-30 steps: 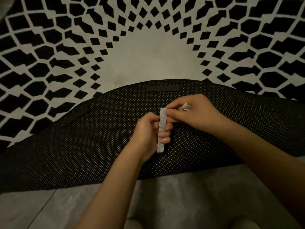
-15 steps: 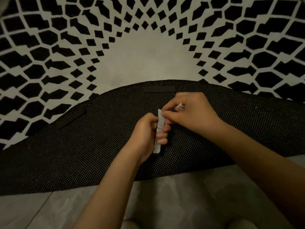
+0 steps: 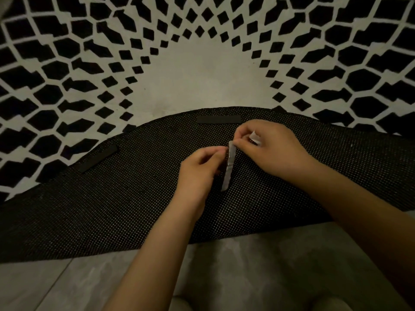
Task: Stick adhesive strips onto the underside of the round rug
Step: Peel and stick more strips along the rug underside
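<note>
Left hand (image 3: pixel 199 167) grips adhesive strip (image 3: pixel 229 167) upright over folded-back rug underside (image 3: pixel 134 194). Right hand (image 3: pixel 267 147) pinches strip's top end; its fingertips hide the peel point. Two dark strips (image 3: pixel 219 119) already stuck, dim light.

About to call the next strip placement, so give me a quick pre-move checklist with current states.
1. Rug underside folded up and exposed: ok.
2. New strip gripped by left hand: ok.
3. Right hand pinching the strip's top end: ok.
4. White liner fully off: not ok, it covers the strip.
5. Placed strips, top edge and left edge, lying flat: ok.
6. Adhesive face clean: cannot tell.
</note>
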`<state>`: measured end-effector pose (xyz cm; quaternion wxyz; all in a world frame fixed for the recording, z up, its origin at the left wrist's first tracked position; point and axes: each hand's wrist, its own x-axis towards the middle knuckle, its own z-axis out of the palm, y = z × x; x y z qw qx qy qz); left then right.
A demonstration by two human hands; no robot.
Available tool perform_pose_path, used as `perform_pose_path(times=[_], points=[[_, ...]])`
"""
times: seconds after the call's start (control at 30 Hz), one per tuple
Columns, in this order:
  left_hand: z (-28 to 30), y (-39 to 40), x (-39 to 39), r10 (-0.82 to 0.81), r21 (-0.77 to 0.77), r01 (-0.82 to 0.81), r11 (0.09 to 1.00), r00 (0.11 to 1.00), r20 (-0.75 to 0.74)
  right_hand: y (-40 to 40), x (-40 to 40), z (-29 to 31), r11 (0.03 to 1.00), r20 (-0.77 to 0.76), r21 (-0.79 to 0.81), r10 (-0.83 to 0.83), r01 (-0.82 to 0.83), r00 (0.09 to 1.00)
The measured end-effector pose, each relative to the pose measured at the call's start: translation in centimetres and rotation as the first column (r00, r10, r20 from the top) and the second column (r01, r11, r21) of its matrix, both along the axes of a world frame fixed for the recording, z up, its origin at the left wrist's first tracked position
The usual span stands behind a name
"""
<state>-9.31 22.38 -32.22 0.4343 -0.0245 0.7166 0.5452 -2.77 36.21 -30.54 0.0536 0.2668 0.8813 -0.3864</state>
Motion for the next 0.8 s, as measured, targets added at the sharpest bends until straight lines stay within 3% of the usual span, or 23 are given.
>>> perform_pose_path(times=[0.2,0.43,0.8], points=[[1.1,0.4,0.0,0.142,0.129,-0.189,0.973,0.941,0.307,-0.6,0.1,-0.2,0.994,-0.096,0.106,0.033,-0.023,0.995],[1.0,0.2,-0.5,0.215,0.157,-0.331,0.931,0.841,0.497,-1.2,0.5,-0.5,0.972,-0.063,0.212,0.115,-0.100,0.991],[1.0,-0.5,-1.5,0.164,0.120,-0.250,0.961,0.861,0.481,-1.1,0.3,-0.3,0.959,-0.046,0.201,0.214,-0.201,0.976]])
